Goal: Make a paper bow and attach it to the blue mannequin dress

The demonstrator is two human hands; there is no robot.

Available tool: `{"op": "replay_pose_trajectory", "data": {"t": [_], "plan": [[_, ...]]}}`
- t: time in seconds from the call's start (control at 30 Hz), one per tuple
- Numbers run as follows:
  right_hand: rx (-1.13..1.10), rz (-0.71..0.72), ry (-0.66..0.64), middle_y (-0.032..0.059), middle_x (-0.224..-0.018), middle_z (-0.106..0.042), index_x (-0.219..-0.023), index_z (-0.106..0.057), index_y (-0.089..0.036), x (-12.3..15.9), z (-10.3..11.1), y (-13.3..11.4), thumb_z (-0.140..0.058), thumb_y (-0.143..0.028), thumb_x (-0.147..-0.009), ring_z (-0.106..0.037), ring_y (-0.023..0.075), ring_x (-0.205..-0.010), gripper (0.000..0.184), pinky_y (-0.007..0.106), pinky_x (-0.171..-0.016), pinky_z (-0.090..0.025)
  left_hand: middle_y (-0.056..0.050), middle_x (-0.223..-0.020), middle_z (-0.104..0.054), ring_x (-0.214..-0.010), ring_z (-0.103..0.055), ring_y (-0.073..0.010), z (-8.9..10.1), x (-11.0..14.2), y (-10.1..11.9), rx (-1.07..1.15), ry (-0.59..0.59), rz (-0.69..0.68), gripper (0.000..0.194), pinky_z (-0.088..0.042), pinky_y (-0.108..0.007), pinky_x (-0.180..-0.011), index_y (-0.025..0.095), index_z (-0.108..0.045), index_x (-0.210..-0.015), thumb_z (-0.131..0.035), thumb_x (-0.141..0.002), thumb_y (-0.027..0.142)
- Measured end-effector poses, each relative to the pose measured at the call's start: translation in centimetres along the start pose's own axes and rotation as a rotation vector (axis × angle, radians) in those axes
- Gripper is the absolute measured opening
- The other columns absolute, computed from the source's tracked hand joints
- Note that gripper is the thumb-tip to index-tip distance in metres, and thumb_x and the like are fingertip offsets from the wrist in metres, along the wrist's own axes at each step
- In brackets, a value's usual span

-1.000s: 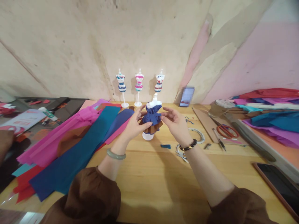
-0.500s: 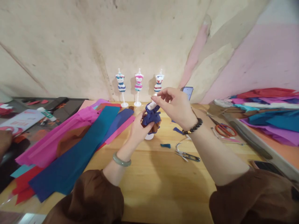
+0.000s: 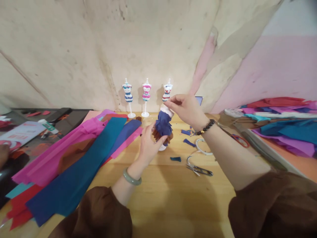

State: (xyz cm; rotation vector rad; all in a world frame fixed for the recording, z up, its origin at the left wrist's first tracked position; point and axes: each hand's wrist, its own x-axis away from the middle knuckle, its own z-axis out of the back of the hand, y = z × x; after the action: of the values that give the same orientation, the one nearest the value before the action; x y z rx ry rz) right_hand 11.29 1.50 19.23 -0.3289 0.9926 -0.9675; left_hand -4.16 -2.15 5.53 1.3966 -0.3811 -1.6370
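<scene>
A miniature dress form [image 3: 167, 110] stands slightly tilted between my hands, its white upper body bare and a ruffled dark blue paper skirt [image 3: 163, 125] round its lower part. Brown ruffles show beneath the blue layer, above a white round base. My right hand [image 3: 184, 107] pinches the form at its top, thumb and forefinger together over the neck. Cupped round the skirt's lower left side is my left hand [image 3: 150, 142], thumb in front and fingers partly behind the ruffles.
Three decorated mini dress forms [image 3: 146, 92] stand along the wall. Coloured crepe paper strips [image 3: 99, 148] lie at left. Thread snips [image 3: 199, 169], blue paper scraps [image 3: 189, 142] and a white ring [image 3: 203, 147] lie at right, near orange-handled scissors [image 3: 240, 140]. Another person's hand [image 3: 3, 153] shows at far left.
The dress form has turned and tipped, so its blue skirt faces me more fully. My left hand has slid lower and loosened a little; my right hand stays at the top.
</scene>
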Motion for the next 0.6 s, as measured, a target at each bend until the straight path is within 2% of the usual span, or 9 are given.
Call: {"op": "replay_pose_trajectory", "data": {"t": [0.13,0.23,0.4,0.6], "plan": [[0.08,-0.052,-0.039,0.0019,-0.062,-0.062,-0.069,-0.068,-0.015,-1.0,1.4,1.0,-0.062,-0.034,-0.083,-0.052,0.013,-0.058,0.025,0.027,-0.055,-0.038,-0.009,-0.112,-0.063,-0.102,-0.059,-0.0223,0.4,0.0,-1.4,0.057,0.022,0.032,0.049,-0.046,-0.037,-0.088,0.022,-0.054,-0.127,-0.066,-0.082,0.037],[0.133,-0.093,-0.044,0.0012,-0.058,-0.058,-0.07,-0.069,-0.015,-1.6,2.4,1.7,-0.062,-0.039,-0.083,-0.048,0.0122,-0.054,0.028,0.026,-0.052,-0.036,-0.009,-0.108,-0.066,-0.098,-0.061,-0.0206,0.5,-0.1,-2.6,0.094,0.024,0.162,0.037,-0.047,-0.033,-0.083,0.02,-0.058,-0.121,-0.059,-0.087,0.036],[0.193,-0.177,-0.038,0.0004,-0.056,-0.057,-0.074,-0.071,-0.015,-2.3,3.5,2.9,-0.061,-0.039,-0.081,-0.046,0.012,-0.051,0.027,0.025,-0.048,-0.034,-0.01,-0.105,-0.069,-0.093,-0.064,-0.0205,0.3,-0.4,-3.6,0.147,0.019,0.342,0.032,-0.049,-0.031,-0.074,0.017,-0.063,-0.114,-0.055,-0.088,0.034],[0.227,-0.207,-0.044,0.0024,-0.066,-0.064,-0.077,-0.072,-0.015,-2.7,4.0,4.2,-0.061,-0.036,-0.081,-0.052,0.0139,-0.059,0.024,0.026,-0.055,-0.039,-0.009,-0.1,-0.071,-0.09,-0.066,-0.0211,-0.3,-0.8,-3.8,0.171,-0.012,0.334,0.026,-0.05,-0.032,-0.075,0.017,-0.069,-0.105,-0.058,-0.085,0.031]]}}
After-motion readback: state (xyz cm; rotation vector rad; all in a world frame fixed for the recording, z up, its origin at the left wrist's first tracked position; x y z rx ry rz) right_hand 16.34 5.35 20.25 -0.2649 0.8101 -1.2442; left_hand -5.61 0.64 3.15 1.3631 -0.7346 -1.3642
